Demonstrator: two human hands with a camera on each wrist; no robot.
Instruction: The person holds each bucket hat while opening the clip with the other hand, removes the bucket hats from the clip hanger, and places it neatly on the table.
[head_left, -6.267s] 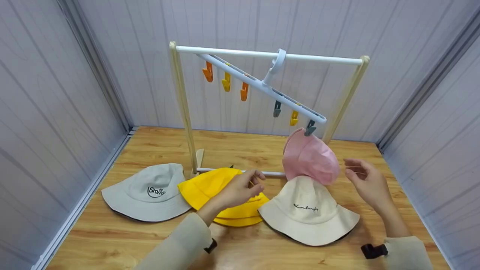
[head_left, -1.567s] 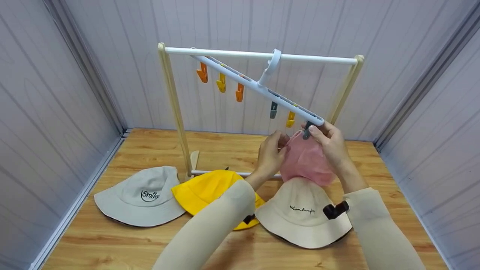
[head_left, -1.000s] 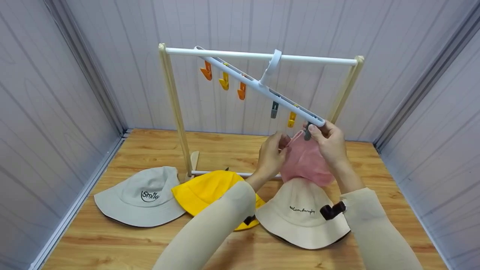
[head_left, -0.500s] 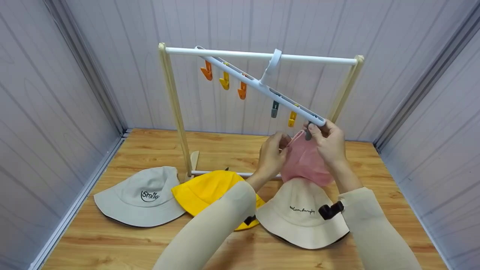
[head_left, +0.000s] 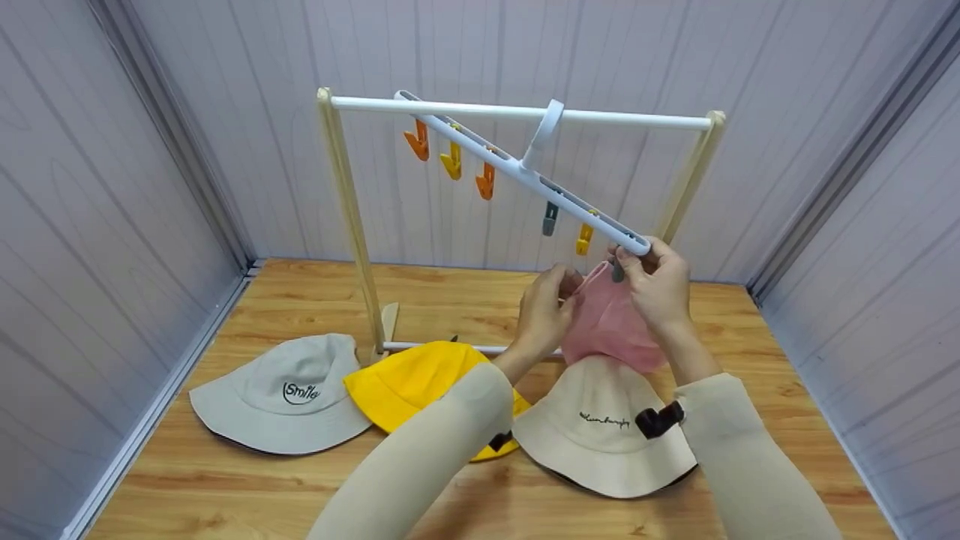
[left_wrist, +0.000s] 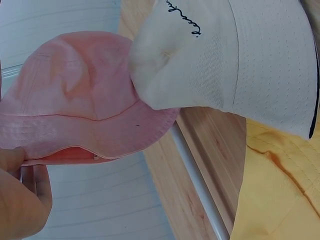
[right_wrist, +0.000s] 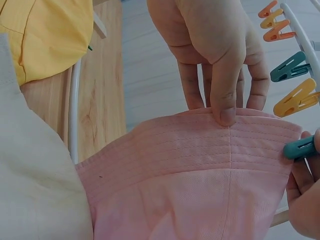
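Observation:
The left hand (head_left: 544, 311) pinches the brim of a pink bucket hat (head_left: 609, 322). In the right wrist view its thumb lies on the near side of the brim, the fingers behind. My right hand (head_left: 664, 292) pinches a dark green clothespin (right_wrist: 300, 148) at the near end of a pale hanger (head_left: 570, 201). The clothespin's tip overlaps the corner of the pink brim; whether it bites the cloth I cannot tell. The hat's crown hangs down behind a cream bucket hat (head_left: 604, 435).
A wooden rack with a white top bar (head_left: 450, 109) bears the hanger by its hook. Several other clothespins, such as a yellow clothespin (head_left: 584, 238), hang along it. A yellow hat (head_left: 420, 375) and a grey hat (head_left: 292, 382) lie on the wooden table (head_left: 247, 495).
Both hands were apart from the pink hat at first; now the left holds its brim and the right the clothespin. Lately the hanger's far end has shifted slightly right.

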